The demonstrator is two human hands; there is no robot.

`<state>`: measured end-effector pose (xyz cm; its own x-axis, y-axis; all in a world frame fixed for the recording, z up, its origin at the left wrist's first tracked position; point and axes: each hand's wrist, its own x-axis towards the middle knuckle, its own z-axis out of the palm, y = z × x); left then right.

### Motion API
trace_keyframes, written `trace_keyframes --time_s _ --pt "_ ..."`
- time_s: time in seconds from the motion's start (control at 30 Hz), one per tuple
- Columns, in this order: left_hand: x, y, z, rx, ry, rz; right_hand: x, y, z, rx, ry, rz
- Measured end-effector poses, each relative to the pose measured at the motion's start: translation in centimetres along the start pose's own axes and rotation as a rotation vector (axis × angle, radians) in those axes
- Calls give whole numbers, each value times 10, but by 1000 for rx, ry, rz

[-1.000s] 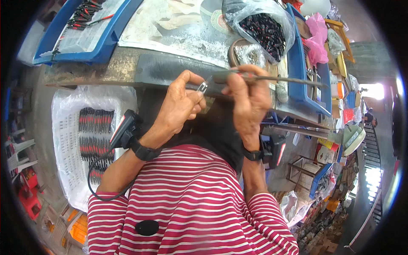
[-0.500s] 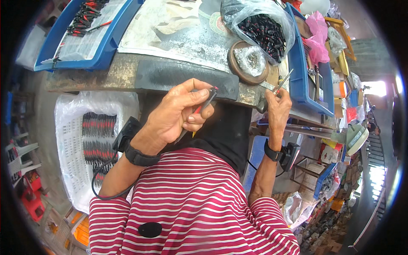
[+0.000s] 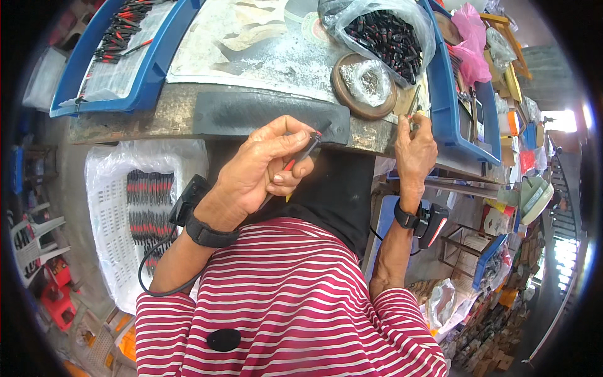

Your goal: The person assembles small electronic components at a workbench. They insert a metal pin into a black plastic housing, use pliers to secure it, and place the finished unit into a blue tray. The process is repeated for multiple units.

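My left hand (image 3: 267,160) is closed round a slim black-and-red pen-shaped piece (image 3: 308,149), thumb and forefinger pinching near its upper end. A small red bit shows at that end, and a yellow tip (image 3: 289,196) peeks out below the fingers. At the table's front edge, my right hand (image 3: 415,147) has its fingers bent together beside a slim pointed tool (image 3: 414,99) and a small yellow end (image 3: 420,112); what the fingers grip is mostly hidden. A dark flat pad (image 3: 270,114) lies along the table edge beyond my left hand.
A clear bag of black-and-red parts (image 3: 384,44) and a round brown dish (image 3: 339,88) sit at the back right. Blue trays stand left (image 3: 141,81) and right (image 3: 443,94). A white basket (image 3: 110,213) lined with plastic holds rows of black-and-red pieces.
My right hand has shifted slightly right; the shiny thin tool that stuck out of its fingers no longer shows there. My left hand keeps its hold in nearly the same place.
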<state>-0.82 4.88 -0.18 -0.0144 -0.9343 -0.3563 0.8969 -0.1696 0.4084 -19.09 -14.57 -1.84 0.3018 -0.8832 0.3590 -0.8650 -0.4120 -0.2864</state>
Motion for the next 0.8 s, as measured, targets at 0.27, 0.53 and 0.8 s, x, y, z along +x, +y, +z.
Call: trace_keyframes --time_s 0.27,0.53,0.8 --pt "0 -3 6 103 17 -25 -28 -38 -35 580 34 -213" --pt "-2 -12 9 112 -11 -75 -61 -72 -28 1577 -859 252" --pt "0 -14 5 92 -18 -98 -71 -78 -23 1507 -750 241"
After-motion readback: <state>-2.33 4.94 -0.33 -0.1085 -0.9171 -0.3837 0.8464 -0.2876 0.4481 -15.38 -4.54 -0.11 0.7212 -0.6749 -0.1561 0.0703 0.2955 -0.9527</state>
